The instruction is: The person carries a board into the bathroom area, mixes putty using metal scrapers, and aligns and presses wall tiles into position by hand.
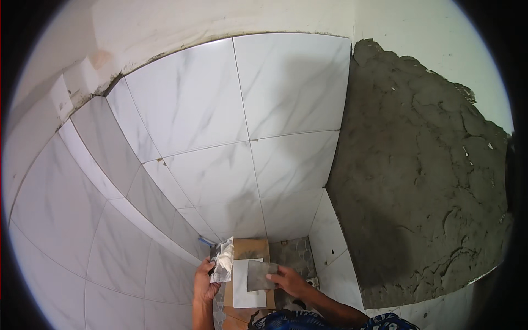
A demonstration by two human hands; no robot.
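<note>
My left hand [204,281] grips a flat plate or scraper [214,269] carrying a lump of white paste [224,256], low in the head view. My right hand [287,281] is closed on a thin grey flat blade [258,275], held to the right of the paste, over a white rectangular board [248,298]. Brown cardboard [252,246] lies beneath the white board. A small blue item [206,241] shows behind the paste-covered plate, against the left wall.
White marble-patterned tiles line the back wall [286,93] and stepped left wall [55,209]. Rough grey mortar [418,192] covers the upper right wall, above tiles [330,275]. A pebble-patterned floor [297,253] shows around the cardboard in the corner.
</note>
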